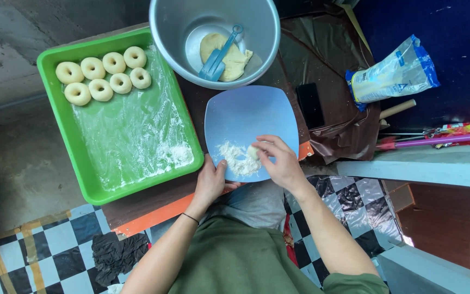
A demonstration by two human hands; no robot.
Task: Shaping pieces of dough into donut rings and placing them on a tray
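Observation:
A light blue square plate (251, 117) lies on the low board with a heap of white flour (235, 158) near its front edge. My left hand (211, 182) grips the plate's front left edge, thumb on top. My right hand (279, 160) pinches a small piece of pale dough (253, 152) in the flour. Behind the plate stands a metal bowl (164, 32) holding more dough (234, 57) and a blue plastic scraper (217, 57). On the left, a green tray (82, 179) lined with floured plastic carries several dough rings (104, 73) in its far corner.
A black phone (310, 104) lies right of the plate on brown plastic sheeting. A bag of flour (393, 73), a wooden handle and a purple stick sit further right. A black cloth (116, 253) is on the checkered floor.

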